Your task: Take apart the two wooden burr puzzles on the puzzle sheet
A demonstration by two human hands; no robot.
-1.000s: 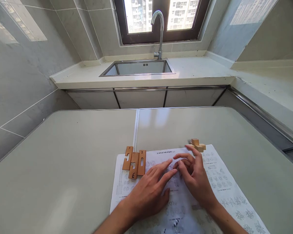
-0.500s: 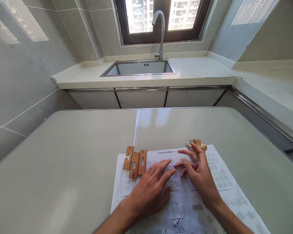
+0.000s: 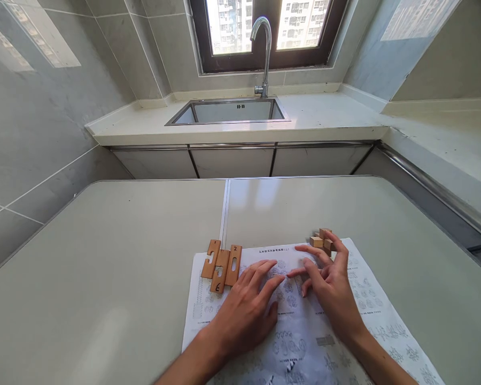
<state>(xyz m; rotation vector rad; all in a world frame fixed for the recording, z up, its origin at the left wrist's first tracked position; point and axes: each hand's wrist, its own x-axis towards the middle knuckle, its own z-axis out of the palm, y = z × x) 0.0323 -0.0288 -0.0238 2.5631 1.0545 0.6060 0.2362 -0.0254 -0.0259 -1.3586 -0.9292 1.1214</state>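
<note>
Three wood pieces (image 3: 222, 261) are laid out, seemingly not yet joined, and nothing is held by the loosely open left hand (image 3: 250, 305) or right hand (image 3: 332, 286).

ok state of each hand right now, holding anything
Left hand: open, holding nothing, over the white printed paper sheet.
Right hand: open, holding nothing; overlaps the light-brown wooden block cluster in view, touch unclear.

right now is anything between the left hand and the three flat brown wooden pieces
Nothing visible stands between the left hand and the three flat brown wooden pieces, which lie close by, at the upper left corner of the white printed paper sheet.
</note>
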